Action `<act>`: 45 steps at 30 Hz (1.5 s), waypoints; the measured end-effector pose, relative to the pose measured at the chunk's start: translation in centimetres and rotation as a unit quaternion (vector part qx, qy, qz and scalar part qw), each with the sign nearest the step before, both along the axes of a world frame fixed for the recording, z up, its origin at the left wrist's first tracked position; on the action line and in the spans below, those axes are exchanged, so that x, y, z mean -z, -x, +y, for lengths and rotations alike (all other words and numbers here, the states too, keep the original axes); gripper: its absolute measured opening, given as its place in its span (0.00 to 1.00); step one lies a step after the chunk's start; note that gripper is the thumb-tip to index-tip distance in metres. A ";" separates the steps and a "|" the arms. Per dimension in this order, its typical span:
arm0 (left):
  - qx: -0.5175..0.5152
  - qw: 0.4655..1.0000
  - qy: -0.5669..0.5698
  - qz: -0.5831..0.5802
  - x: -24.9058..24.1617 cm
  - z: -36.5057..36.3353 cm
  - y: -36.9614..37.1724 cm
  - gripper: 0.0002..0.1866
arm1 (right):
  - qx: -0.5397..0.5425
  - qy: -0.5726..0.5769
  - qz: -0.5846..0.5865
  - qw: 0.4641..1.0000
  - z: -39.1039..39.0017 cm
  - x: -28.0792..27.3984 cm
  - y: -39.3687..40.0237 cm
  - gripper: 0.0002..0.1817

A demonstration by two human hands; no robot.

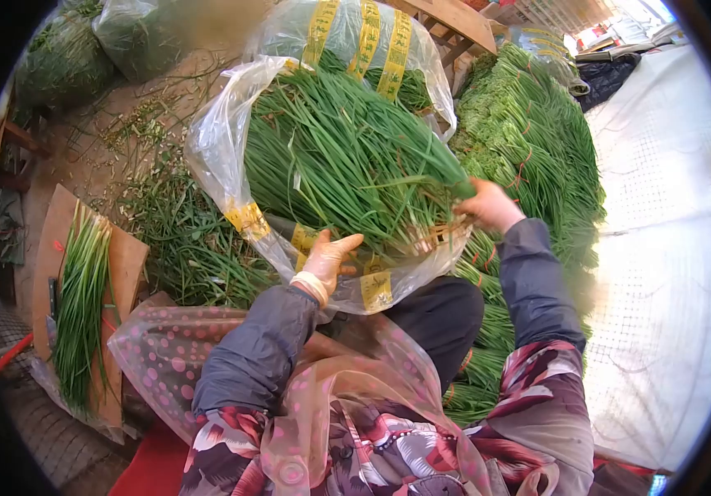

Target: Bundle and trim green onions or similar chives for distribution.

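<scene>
A see-through plastic bag (217, 142) with yellow printed tape lies open before me, full of long green chives (322, 157). At its right side my right hand (489, 205) is closed around the end of a bunch of chives (442, 161), whose leaves fan up and left over the pile. My left hand (328, 261) is at the bag's front edge, its thumb and forefinger apart and pointing right; the other fingers are partly hidden. A pale band (310, 287) circles the left wrist. Some pale stem ends (426, 238) show below the bunch.
Tied bundles of chives (529, 140) are stacked along the right, beside a white sheet (653, 207). On the left, more chives (83, 314) lie on a wooden board (128, 264) near a knife (52, 298). Loose trimmings (190, 240) cover the floor; filled bags (62, 62) stand behind.
</scene>
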State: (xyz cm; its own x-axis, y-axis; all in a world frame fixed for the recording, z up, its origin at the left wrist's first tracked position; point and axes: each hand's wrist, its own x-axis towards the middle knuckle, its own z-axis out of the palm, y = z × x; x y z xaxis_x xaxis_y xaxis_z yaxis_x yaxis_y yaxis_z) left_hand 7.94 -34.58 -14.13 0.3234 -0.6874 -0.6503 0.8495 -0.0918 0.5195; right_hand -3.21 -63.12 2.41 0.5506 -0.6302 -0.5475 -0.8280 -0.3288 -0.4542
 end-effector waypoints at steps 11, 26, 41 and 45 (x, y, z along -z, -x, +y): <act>-0.173 0.925 0.168 -0.295 -9.4 4.5 -3.9 0.39 | 0.036 -0.264 -0.376 0.887 11.0 -3.4 1.9 0.10; -0.446 0.833 0.229 -0.236 -16.3 20.3 -11.8 0.19 | -0.239 -0.136 0.018 0.961 14.9 9.6 -1.1 0.16; -0.550 0.787 0.172 -0.219 -17.5 27.0 -5.7 0.09 | -0.401 -0.012 -0.428 0.810 33.4 3.9 -9.7 0.51; -0.553 0.777 0.221 -0.201 -17.8 28.4 -5.1 0.09 | -0.176 -0.492 -0.396 0.755 37.2 5.1 -9.7 0.25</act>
State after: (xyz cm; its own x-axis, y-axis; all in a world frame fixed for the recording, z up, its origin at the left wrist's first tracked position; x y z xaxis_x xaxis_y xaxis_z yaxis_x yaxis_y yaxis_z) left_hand 12.99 -6.16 3.71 0.9920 0.0295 -0.1227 0.0414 0.8425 0.5370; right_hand 6.48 -25.95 -2.66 0.9895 0.1284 -0.0657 -0.1076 0.3541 -0.9290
